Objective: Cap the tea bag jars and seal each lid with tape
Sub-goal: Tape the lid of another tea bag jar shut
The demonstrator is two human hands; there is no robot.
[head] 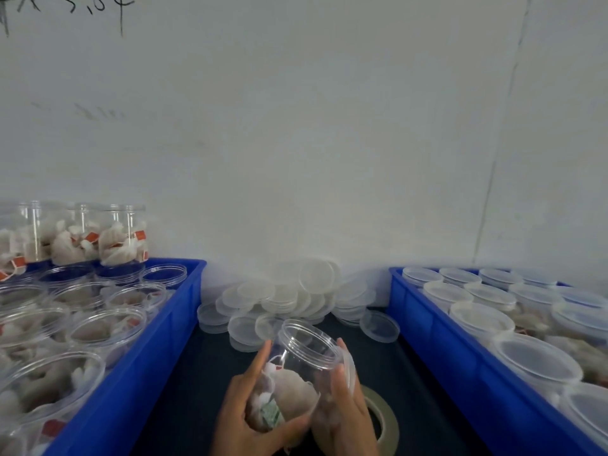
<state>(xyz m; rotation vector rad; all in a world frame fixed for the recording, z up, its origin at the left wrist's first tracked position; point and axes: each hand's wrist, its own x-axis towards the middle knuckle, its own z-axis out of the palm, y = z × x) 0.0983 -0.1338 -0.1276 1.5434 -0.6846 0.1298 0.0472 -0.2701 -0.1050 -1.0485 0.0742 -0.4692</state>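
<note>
Left hand (241, 413) curled round the open tea bag jar (296, 366), tilted mouth-up and away over the dark counter's near edge. Right hand (345, 403) pinched one clear lid (349, 366) edge-on just right of the mouth, nearer it. One tape roll (383, 419) lay beneath; spare lids (289, 301), too many to count, heaped at the far edge.

Only two bare hands are seen, entering from the bottom edge. No gloves, rings, or bracelets are worn on the left hand (241, 413) or the right hand (345, 413). No watch is seen on the visible part of either wrist, and no sleeve reaches into view. The fingers (260, 358) are slender, with short, unpainted nails. The forearms are cut off by the frame.
</note>
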